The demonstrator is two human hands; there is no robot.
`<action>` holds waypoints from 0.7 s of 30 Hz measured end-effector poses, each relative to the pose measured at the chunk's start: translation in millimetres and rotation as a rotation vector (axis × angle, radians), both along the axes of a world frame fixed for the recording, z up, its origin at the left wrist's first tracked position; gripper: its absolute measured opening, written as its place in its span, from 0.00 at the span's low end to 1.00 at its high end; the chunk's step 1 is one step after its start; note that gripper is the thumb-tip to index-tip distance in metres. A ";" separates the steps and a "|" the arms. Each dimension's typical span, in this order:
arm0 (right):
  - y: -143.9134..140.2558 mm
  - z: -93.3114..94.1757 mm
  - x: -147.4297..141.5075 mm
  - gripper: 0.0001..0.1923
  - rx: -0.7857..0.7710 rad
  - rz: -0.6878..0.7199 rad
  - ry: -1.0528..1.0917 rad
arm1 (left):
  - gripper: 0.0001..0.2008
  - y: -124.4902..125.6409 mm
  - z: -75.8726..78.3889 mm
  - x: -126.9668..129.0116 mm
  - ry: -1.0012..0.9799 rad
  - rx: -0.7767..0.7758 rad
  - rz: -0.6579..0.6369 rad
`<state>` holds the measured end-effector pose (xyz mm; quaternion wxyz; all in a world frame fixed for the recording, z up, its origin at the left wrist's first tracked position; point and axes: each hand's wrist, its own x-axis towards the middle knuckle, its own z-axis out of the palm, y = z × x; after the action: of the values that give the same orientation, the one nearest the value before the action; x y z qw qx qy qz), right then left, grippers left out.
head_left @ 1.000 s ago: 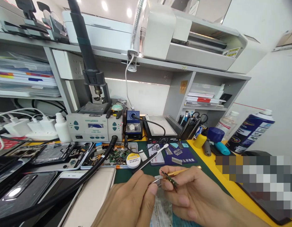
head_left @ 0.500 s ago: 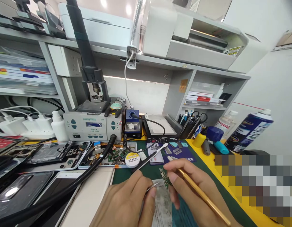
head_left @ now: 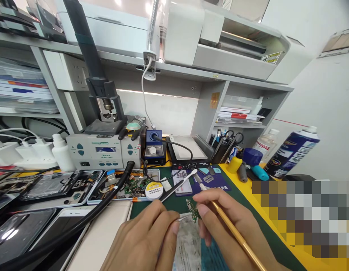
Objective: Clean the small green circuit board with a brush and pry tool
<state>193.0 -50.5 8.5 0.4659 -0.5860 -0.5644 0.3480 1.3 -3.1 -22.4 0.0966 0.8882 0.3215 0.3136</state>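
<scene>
My left hand (head_left: 147, 241) pinches metal tweezers (head_left: 183, 217), whose tips clamp a small green circuit board (head_left: 192, 210) held upright above the green mat (head_left: 180, 203). My right hand (head_left: 230, 229) grips a slim gold-handled brush (head_left: 233, 231) like a pen. Its white tip (head_left: 201, 186) points up and away, just right of the board. Right fingertips sit close beside the board. Both hands hover at the lower middle of the view.
A hot-air rework station (head_left: 102, 150) with a black hose (head_left: 78, 222) stands at left, opened phones (head_left: 61, 186) in front of it. A solder tin (head_left: 154, 190), cotton swab (head_left: 180, 182), hotplate (head_left: 185, 152), tool cup (head_left: 223, 145) and spray can (head_left: 294, 152) ring the mat.
My right hand turned the gold brush from lying flat behind the board to a pen grip with the handle trailing down right. The board rose upright in the tweezers. The view drifted slightly.
</scene>
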 end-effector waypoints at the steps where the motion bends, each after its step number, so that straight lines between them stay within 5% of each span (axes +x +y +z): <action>1: 0.0 0.2 0.2 0.18 -0.001 0.000 -0.004 | 0.12 0.1 -0.5 0.0 -0.014 0.006 0.000; 21: 3.7 -4.7 4.7 0.16 -0.048 0.084 0.165 | 0.08 1.4 -2.5 0.1 -0.092 0.263 -0.034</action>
<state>197.8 -46.8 3.8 0.4816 -0.5420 -0.5397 0.4278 1.3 -1.7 -24.9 -0.0009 0.8833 0.2576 0.3917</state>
